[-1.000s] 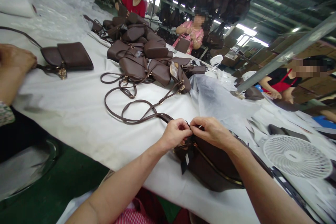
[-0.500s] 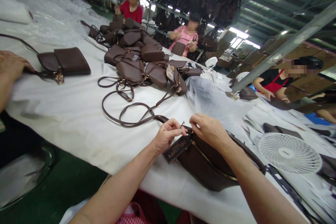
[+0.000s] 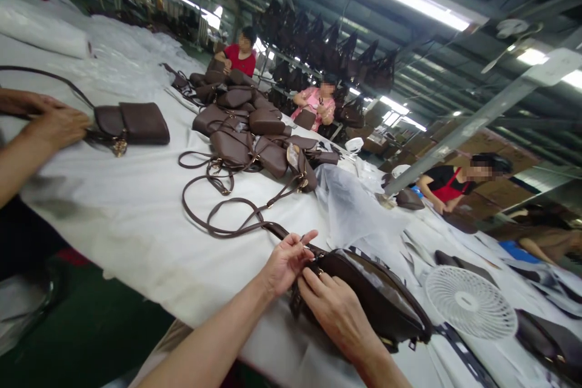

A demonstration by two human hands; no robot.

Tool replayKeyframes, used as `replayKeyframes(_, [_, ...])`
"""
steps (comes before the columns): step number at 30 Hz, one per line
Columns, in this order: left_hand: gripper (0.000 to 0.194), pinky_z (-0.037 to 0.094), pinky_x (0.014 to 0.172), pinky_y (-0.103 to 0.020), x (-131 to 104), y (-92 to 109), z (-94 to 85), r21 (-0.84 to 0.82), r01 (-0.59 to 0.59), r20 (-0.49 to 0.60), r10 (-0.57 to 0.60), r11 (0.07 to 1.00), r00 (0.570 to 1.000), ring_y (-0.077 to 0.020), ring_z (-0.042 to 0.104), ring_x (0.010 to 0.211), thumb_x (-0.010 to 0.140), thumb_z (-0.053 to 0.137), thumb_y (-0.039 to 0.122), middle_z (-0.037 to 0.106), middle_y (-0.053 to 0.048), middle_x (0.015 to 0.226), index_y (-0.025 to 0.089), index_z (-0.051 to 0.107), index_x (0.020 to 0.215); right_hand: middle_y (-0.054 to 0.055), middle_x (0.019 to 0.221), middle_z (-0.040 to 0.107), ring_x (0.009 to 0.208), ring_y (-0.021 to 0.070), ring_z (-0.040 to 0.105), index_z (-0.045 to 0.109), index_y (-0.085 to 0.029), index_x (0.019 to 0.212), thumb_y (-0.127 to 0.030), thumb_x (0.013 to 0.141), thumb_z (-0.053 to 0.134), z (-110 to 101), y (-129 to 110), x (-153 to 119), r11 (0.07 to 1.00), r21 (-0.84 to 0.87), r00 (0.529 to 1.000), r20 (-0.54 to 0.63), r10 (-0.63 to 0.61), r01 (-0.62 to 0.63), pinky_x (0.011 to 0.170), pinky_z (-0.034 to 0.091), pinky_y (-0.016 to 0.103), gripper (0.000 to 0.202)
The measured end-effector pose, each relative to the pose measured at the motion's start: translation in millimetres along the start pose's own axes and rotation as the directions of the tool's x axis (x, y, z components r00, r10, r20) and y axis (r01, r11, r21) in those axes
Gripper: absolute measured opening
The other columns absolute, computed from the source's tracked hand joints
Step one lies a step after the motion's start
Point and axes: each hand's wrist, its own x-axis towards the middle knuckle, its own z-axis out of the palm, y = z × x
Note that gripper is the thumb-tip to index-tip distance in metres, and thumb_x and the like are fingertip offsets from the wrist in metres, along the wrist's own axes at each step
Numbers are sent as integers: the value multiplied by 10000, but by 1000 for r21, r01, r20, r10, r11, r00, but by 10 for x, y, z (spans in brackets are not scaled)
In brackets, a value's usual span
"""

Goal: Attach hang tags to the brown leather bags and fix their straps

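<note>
A dark brown handbag [image 3: 368, 297] lies on the white-covered table in front of me, its strap [image 3: 231, 233] looping away to the left. At the bag's left end my left hand [image 3: 287, 264] is closed, thumb and fingers pinched near a thin dark cord, with one finger pointing out. What exactly it pinches is too small to make out. My right hand [image 3: 336, 309] bends over the near side of the bag, its fingers closed on the end by the strap fitting. A black hang tag [image 3: 296, 303] is mostly hidden beneath the right hand.
Brown bags [image 3: 240, 121] are heaped beyond the strap. To the left, another person's hands [image 3: 59, 124] are beside a small brown bag [image 3: 143, 123]. A white fan [image 3: 470, 302] stands right, near plastic sheeting [image 3: 350, 200]. Co-workers [image 3: 313, 106] are across the table.
My right hand has come down and toward me onto the bag's end, covering most of the tag. The bag has turned, showing more of its top. The other person's hands reached further into view.
</note>
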Motion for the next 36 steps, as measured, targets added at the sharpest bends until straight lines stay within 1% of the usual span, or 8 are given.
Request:
replayKeyframes(2, [302, 489, 589, -172, -4, 37, -12, -21, 22, -10, -23, 1000, 1000, -46, 622, 620, 714, 773, 141, 549, -108, 1356, 141, 472, 702, 71, 924, 707, 717, 166, 634, 641, -200, 980, -159, 947, 394, -27, 52, 88, 923, 338, 980, -7, 199, -185, 631, 469, 279, 252])
replayKeyframes(7, [167, 544, 688, -227, 13, 157, -77, -84, 24, -26, -26, 996, 999, -26, 593, 555, 763, 702, 144, 553, -103, 1350, 127, 542, 719, 2, 583, 641, 387, 91, 495, 569, -167, 967, -568, 911, 426, -221, 251, 338, -8, 842, 640, 416, 646, -540, 397, 363, 196, 430])
replayKeyframes(9, [109, 543, 692, -228, 18, 204, -106, -126, -30, -9, 29, 992, 1000, -9, 558, 504, 781, 662, 146, 569, -102, 1336, 133, 556, 757, -6, 578, 644, 384, 85, 515, 549, -168, 968, -605, 824, 540, -265, 355, 426, -161, 843, 585, 480, 654, -513, 387, 368, 177, 461])
replayKeyframes(16, [176, 532, 756, -319, 0, 389, -50, 3, -123, 69, 123, 992, 990, -160, 702, 676, 763, 667, 232, 648, -123, 1224, 168, 538, 867, -91, 383, 508, 339, 131, 556, 516, -219, 873, -287, 880, 417, -330, 495, 768, 366, 574, 675, 547, 495, -733, 369, 432, 192, 120])
replayKeyframes(22, [286, 523, 743, -339, 1, 539, -62, 177, -138, -2, 140, 975, 990, -190, 702, 660, 765, 674, 290, 720, -155, 1030, 144, 571, 988, 35, 591, 697, 512, 187, 681, 625, -211, 960, -49, 842, 473, -224, 315, 960, 875, 37, 801, 423, 424, -482, 444, 422, 220, 252])
replayKeyframes(27, [330, 519, 799, -374, -29, 646, 14, 525, -67, 55, 44, 849, 997, -242, 694, 844, 723, 632, 192, 706, -134, 1076, 149, 642, 1050, 159, 799, 737, 719, 274, 727, 683, -143, 880, 6, 823, 470, -155, 234, 999, 937, -111, 818, 462, 343, -331, 563, 480, 297, 267])
replayKeyframes(30, [398, 485, 843, -320, -71, 707, 128, 836, -182, 127, 140, 518, 982, -230, 651, 960, 715, 569, 101, 703, -88, 1075, 187, 678, 1088, 83, 845, 733, 741, 189, 712, 671, -171, 975, -34, 845, 488, -222, 281, 937, 951, 50, 851, 462, 248, -305, 613, 487, 242, 262])
replayKeyframes(36, [349, 430, 594, -225, -246, 810, 69, 961, -193, 146, 226, 200, 963, -124, 575, 617, 719, 501, 76, 661, -18, 850, 190, 645, 1016, 87, 1120, 671, 980, 196, 653, 653, -209, 1064, -161, 916, 412, -479, 603, 456, 926, 273, 962, -3, 273, -262, 840, 517, 322, 287])
